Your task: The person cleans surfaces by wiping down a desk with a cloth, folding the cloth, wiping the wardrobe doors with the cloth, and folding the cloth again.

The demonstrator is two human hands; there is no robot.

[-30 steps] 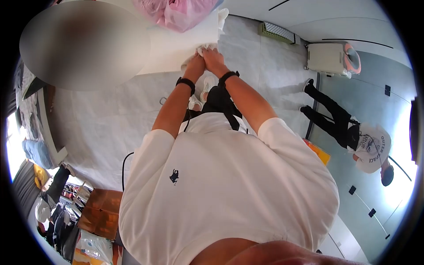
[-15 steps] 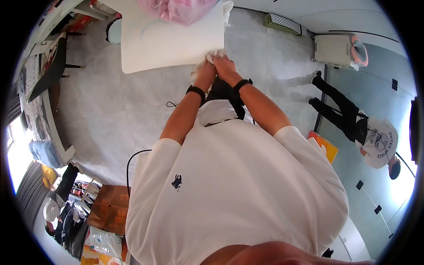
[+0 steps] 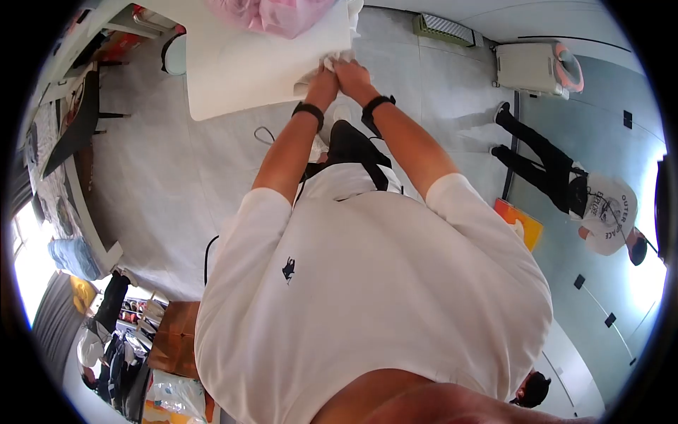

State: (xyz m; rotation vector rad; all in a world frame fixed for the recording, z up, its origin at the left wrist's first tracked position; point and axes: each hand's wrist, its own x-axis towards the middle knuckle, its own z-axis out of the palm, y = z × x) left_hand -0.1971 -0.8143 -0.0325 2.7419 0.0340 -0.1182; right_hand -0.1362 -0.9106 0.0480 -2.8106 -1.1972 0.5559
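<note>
Both hands are together over the near right corner of a white table point(image 3: 233, 85). My left hand point(image 3: 323, 86) is closed on a crumpled pale cloth point(image 3: 304, 85), and a flap of it lies on the tabletop beside that hand. My right hand point(image 3: 352, 75) presses against the left one, its fingers curled over the same bunched cloth. The fingertips are partly hidden in the folds. Farther back on the table sits a pink plastic bag point(image 3: 279, 18).
A dark chair point(image 3: 74, 131) stands at the left. On the right are a pale suitcase point(image 3: 533, 69), an orange box point(image 3: 519, 222) and a person in black trousers point(image 3: 544, 152) by the glass wall. A brown box point(image 3: 175, 339) lies at the lower left.
My hands have moved forward and slightly left with the cloth, from the table's near edge farther onto its top. The cloth flap now spreads on the surface.
</note>
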